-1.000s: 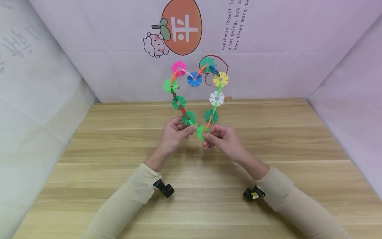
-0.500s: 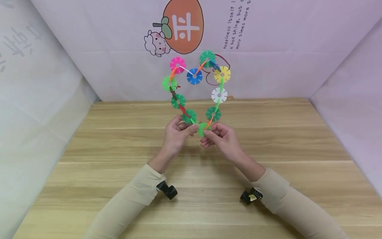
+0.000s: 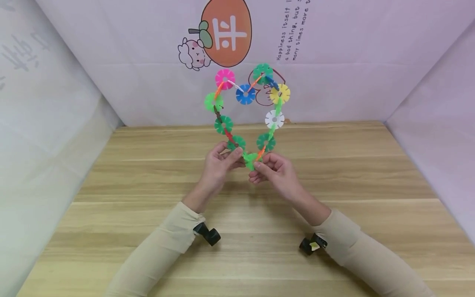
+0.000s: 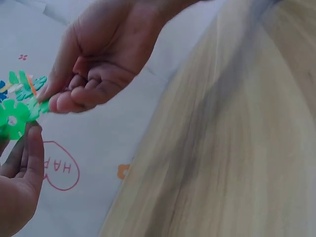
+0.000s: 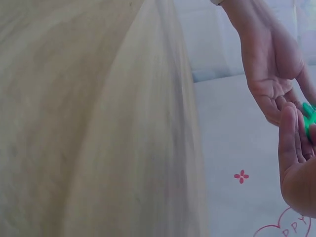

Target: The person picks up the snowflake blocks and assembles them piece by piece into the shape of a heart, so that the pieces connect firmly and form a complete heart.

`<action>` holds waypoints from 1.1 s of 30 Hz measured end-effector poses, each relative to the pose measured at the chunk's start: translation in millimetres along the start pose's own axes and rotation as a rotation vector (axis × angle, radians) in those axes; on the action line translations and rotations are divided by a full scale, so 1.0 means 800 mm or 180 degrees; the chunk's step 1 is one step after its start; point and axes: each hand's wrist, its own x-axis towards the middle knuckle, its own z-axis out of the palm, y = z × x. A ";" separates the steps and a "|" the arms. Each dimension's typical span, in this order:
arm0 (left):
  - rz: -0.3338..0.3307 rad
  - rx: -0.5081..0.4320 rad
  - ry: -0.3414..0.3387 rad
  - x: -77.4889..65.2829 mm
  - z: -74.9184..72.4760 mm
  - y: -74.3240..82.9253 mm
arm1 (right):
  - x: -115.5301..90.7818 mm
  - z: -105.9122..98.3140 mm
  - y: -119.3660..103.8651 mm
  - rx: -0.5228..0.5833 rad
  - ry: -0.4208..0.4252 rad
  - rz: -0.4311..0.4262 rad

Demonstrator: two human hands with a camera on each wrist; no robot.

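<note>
A heart-shaped ring of slotted plastic snowflake discs is held up over the table in the head view. Its upper edge dips at a blue disc [image 3: 241, 98], between a pink disc [image 3: 220, 81] and a teal-green one [image 3: 258, 76]. Down the right side come a yellow disc [image 3: 283, 98] and a white disc [image 3: 270, 122]. My left hand [image 3: 217, 167] pinches the lower left side beside a dark green disc [image 3: 240, 141]. At the bottom point, my right hand [image 3: 280, 175] pinches a bright green disc [image 3: 249, 159] with thumb and fingers. Petal-like slots show on that green disc [image 4: 19, 111] in the left wrist view.
The wood-grain table [image 3: 252, 264] spreads below both forearms. A white printed cloth [image 3: 334, 82] stands as a wall behind it, with more cloth at left and right. Small black devices are strapped at the left cuff [image 3: 211, 236] and right cuff [image 3: 307, 246].
The disc ring has risen a little and its upper part has shifted slightly right. My left thumb has slid a little up along the lower left. Both hands keep their hold.
</note>
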 end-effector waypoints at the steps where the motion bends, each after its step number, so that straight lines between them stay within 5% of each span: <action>1: -0.0012 -0.0087 0.0029 0.000 0.002 -0.001 | 0.000 0.000 0.000 0.0032 0.0022 0.0012; 6: -0.0032 -0.0448 0.0192 -0.002 0.012 -0.008 | 0.000 0.005 0.000 0.0225 0.0154 0.0054; 14: -0.0060 -0.0572 0.0325 -0.003 0.018 -0.010 | 0.000 0.012 0.001 0.0501 0.0320 0.0093; 33: -0.0118 -0.0224 0.0163 -0.002 0.005 -0.005 | 0.004 0.000 -0.001 0.0124 -0.0085 0.0249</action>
